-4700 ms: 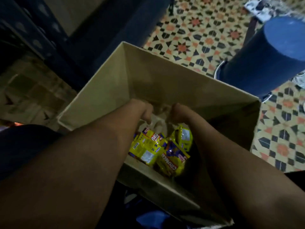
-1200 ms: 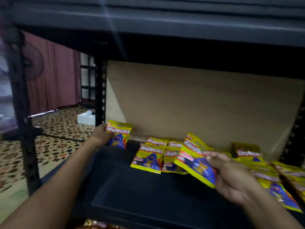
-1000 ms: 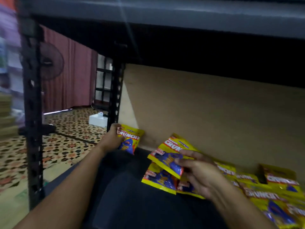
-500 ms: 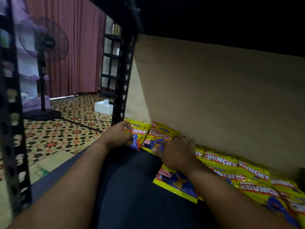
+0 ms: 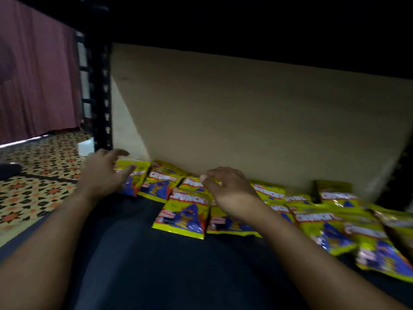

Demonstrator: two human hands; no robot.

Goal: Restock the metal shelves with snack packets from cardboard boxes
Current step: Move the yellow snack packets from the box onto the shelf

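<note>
Snack packets [image 5: 182, 212] are being arranged along the far edge of the metal shelf [image 5: 156, 265]. Left hand [image 5: 101, 174] is spread; right hand [image 5: 228, 191], loosely curled, seemingly rests on packets. Straightening comes next.

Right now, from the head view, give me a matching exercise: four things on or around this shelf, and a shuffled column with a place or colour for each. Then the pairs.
Things
1. left hand
2. right hand
3. brown backboard
4. curtain

Places or colours
A. stands upright behind the row of snack packets
B. maroon, hanging at far left beyond the black upright
C. fingers spread over the leftmost packet
D. rests on packets near the middle of the row

Pairs: 1-C, 2-D, 3-A, 4-B
</note>
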